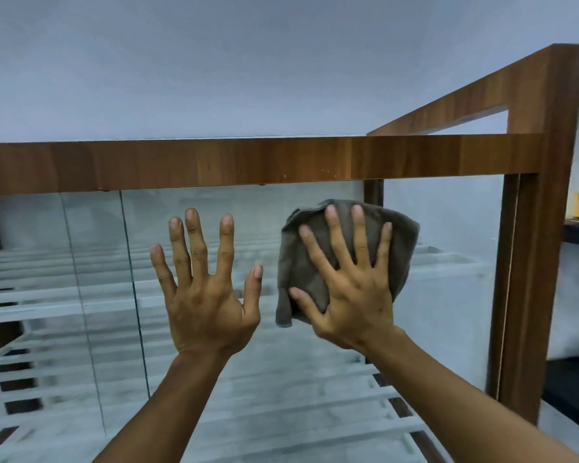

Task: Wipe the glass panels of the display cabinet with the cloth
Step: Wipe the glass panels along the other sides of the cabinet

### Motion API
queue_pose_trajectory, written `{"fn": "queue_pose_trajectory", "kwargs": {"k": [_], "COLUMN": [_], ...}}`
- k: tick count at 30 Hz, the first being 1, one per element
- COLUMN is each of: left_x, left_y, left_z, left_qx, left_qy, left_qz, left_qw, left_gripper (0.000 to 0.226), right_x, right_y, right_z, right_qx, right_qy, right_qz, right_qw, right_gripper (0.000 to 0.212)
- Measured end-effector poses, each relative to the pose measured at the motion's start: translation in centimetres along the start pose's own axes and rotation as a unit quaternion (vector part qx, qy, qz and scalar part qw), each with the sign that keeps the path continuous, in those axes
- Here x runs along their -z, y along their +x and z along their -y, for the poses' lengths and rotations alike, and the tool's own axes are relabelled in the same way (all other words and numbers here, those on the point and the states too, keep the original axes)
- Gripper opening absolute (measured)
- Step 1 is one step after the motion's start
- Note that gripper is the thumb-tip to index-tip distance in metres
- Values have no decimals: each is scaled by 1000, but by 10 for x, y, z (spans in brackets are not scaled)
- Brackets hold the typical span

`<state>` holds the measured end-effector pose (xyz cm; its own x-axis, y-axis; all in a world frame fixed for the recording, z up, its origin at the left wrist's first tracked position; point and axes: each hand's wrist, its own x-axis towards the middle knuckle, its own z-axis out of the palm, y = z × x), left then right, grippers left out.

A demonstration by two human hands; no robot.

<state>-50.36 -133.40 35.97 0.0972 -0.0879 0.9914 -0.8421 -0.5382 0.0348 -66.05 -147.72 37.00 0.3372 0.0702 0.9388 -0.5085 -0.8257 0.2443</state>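
Cloth (345, 259), half hidden, lies under spread right hand (346, 282); left hand (208, 289) spread, seemingly on glass (442, 248).

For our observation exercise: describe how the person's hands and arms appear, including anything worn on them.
The left hand and right hand are bare: no gloves, rings, watch or bracelets visible. Both forearms are uncovered, with no sleeves in view. Fingernails are short and unpainted.

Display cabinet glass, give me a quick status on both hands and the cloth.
Right hand spread flat, pressing grey cloth on the glass panel, upper right. Left hand open and bare, beside it. Nothing blocking the pane.
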Motion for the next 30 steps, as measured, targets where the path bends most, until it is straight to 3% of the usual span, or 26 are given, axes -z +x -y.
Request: {"fn": "queue_pose_trajectory", "kwargs": {"k": [2, 4, 7, 9, 14, 17, 20, 24, 26, 28, 30], "left_x": [0, -1, -2, -2, -2, -2, -3, -2, -5, -8, -12], "left_y": [-1, -1, 0, 0, -1, 1, 1, 3, 10, 13, 12], "left_z": [0, 0, 0, 0, 1, 1, -3, -26, -53, -79, -89], "left_qx": [2, 1, -4, -5, -5, -7, -4, 22, -19, -46, -32], "left_qy": [2, -1, -3, -2, -13, -24, -20, -17, -22, -30, -32], "left_qz": [-2, -4, -7, -9, -11, -18, -24, -1, 30, 49, 51], "left_qw": [1000, 1000, 1000, 1000, 1000, 1000, 999, 1000, 999, 997, 998], "left_gripper": [76, 75, 75, 74, 75, 74, 74, 74, 77, 78, 78], "right_x": [-1, 1, 6, 7, 16, 19, 14, 11, 14, 16, 19], "right_y": [-1, 5, 12, 13, 16, 6, -12, -19, -15, -13, -14], "right_z": [-3, -22, -34, -24, -60, -91, -79, -71, -88, -109, -116], "right_qx": [89, 103, -19, -49, 78, 5, -54, 38, 72, 40, -47], "right_qy": [-1, -10, -7, -9, -20, -26, -14, -11, -12, -11, -8], "right_qz": [21, 11, -29, -28, -1, -16, -16, 9, -2, -14, -27], "right_qw": [996, 995, 999, 998, 997, 1000, 998, 999, 997, 999, 998], "right_gripper": [84, 84, 82, 83, 81, 81, 83, 83, 82, 82, 82]}}
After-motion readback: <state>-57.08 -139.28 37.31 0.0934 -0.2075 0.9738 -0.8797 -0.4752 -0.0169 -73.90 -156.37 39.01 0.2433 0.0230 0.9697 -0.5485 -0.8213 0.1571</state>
